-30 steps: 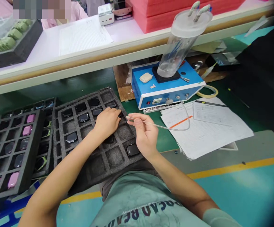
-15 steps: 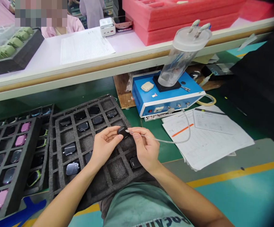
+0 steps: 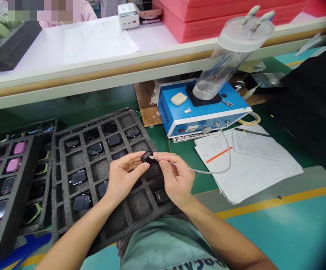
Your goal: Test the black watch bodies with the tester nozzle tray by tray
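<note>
- The left hand (image 3: 123, 180) is gripping a black watch (image 3: 147, 158), its fingers (image 3: 132, 159) closing around the case and holding it just above the near foam tray (image 3: 129, 221), apparently to steady it and present its edge to the right.
- The right hand (image 3: 177, 180) is pinching a thin clear tube (image 3: 205, 172) between thumb and fingertips, keeping its small tip (image 3: 151, 157) right against the watch. I cannot tell whether the tip is seated.
- The tube is looping right and far to a blue box (image 3: 202, 122), which is carrying a clear canister (image 3: 230, 63).
- More watches (image 3: 78, 177) are sitting in separate foam cells, which seem to be keeping them from touching.
- A second tray (image 3: 30, 168) is lying left, and papers (image 3: 250, 172) are lying right on the green table (image 3: 205, 185).
</note>
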The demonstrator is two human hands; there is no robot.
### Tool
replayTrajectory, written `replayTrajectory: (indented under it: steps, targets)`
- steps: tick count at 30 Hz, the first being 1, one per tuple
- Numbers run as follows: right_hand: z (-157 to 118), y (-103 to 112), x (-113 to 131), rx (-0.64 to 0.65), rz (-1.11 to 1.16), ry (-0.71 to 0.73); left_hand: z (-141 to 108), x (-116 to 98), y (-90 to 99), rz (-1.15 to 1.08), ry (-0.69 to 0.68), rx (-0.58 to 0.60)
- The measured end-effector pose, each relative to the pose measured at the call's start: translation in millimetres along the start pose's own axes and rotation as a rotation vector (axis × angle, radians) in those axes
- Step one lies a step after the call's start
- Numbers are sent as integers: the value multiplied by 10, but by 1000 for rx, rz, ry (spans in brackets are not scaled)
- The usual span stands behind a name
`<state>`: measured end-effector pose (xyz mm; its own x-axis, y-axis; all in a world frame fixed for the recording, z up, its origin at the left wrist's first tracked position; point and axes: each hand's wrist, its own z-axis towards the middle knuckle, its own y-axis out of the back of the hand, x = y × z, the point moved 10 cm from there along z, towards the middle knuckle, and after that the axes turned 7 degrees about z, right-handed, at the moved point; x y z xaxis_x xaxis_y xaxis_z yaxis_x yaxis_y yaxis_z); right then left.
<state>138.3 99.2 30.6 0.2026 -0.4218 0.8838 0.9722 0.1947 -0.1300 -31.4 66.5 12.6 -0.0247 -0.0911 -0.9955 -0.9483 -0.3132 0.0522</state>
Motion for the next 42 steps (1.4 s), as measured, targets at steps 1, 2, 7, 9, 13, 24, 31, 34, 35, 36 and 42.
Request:
replayTrajectory:
  steps: [1, 2, 7, 9, 13, 24, 31, 34, 35, 36, 42]
  targets:
    - [-1, 2, 0, -1, 4, 1, 0, -1, 0, 4, 0, -1]
    - [-3, 3, 0, -1, 8, 2, 0, -1, 1, 7, -1, -3]
    - [-2, 4, 15, 0, 10, 7, -1, -1, 10, 26, -2, -14]
    - [-1, 4, 16, 0, 9, 2, -2, 3, 11, 32, 0, -18]
    - [-3, 7, 9, 0, 7, -11, -8, 16, 11, 44, 9, -22]
    - [0, 14, -7, -13, 12, -24, -6, 12, 14, 42, -1, -26]
    - [-3, 14, -7, -13, 5, -22, -11, 3, 15, 47, -11, -24]
    - [-8, 19, -13, -15, 3, -30, -13, -1, 15, 58, -10, -26]
    - [-9, 19, -10, -13, 5, -27, -13, -1, 14, 59, -9, -26]
    - [-11, 17, -7, -12, 7, -24, -13, 0, 13, 59, -8, -25]
    - [-7, 13, -11, -15, 1, -29, -9, 4, 22, 75, -5, -32]
